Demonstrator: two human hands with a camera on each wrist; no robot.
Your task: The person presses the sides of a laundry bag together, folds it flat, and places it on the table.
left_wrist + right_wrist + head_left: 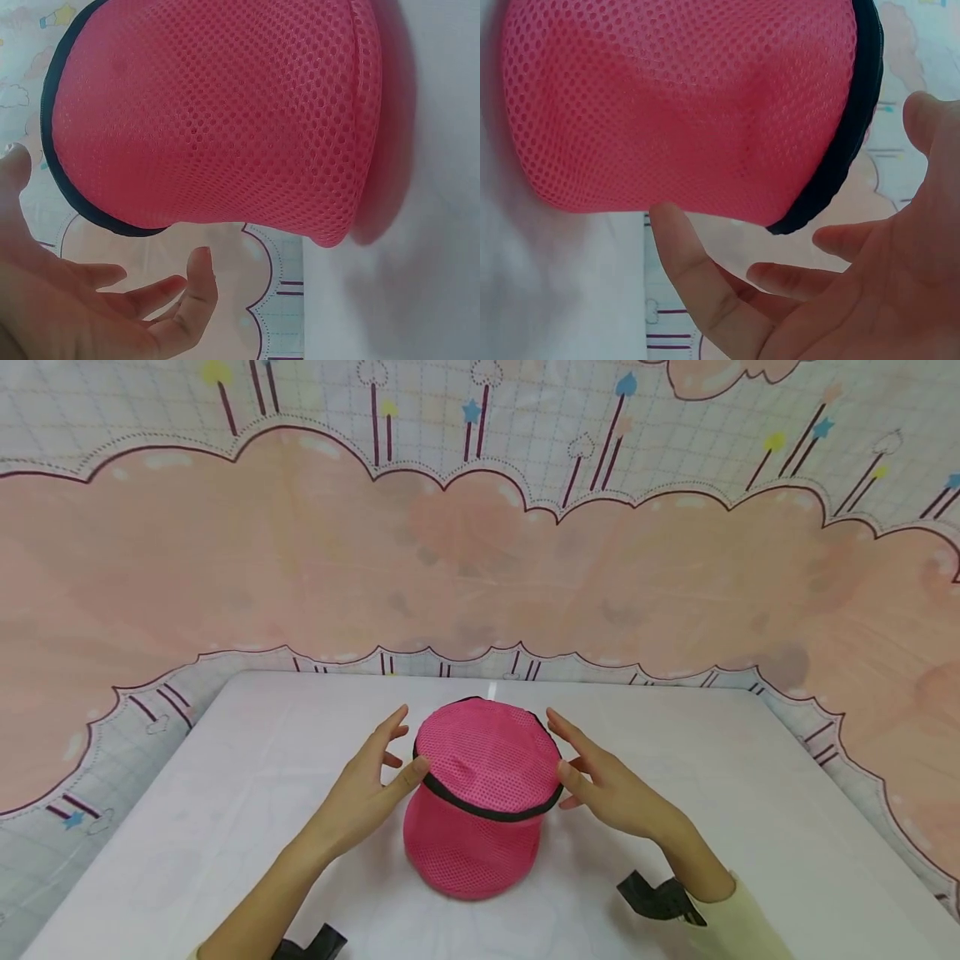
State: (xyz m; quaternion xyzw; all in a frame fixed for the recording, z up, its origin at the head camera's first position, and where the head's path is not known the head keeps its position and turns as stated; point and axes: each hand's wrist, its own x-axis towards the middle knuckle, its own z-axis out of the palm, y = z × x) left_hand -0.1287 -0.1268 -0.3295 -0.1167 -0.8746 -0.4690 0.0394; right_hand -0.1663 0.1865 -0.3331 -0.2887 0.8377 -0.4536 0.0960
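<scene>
A pink mesh laundry bag (472,852), round and upright with a black-trimmed lid (487,756), stands on the white table. To its left is my left hand (371,777), fingers spread and thumb near the black trim; in the left wrist view a gap shows between the fingers and the mesh side (225,112). My right hand (615,789) is at the other side with loosely bent fingers. In the right wrist view one fingertip (666,217) meets the lower outline of the bag (682,105); whether it touches I cannot tell. Neither hand grips anything. The bag's inside is hidden.
The white tabletop (247,760) extends to both sides of the bag. Behind it hangs a patterned cloth (337,568) with peach cloud shapes. Black straps (660,897) show near both wrists.
</scene>
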